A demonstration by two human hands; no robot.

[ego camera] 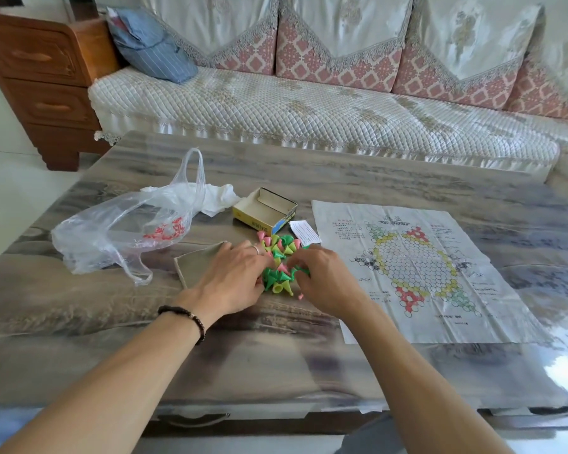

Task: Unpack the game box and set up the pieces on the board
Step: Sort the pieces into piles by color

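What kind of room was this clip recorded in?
Most likely a home living room. A long sofa with quilted covers and patterned back cushions faces a low coffee table, and a wooden drawer cabinet stands beside the sofa. The paper game board lies spread on the table.

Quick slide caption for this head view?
Both hands sort cone pieces beside the unfolded board sheet.

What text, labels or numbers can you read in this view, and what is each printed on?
None can be quoted.
Paper board: heading and side columns of small print, blurred.
Plastic bag: red printed characters, crumpled, unreadable.
Open game box: dark marks on the yellow and blue side, too small.
White slip by the box: fine lines of print, too small.
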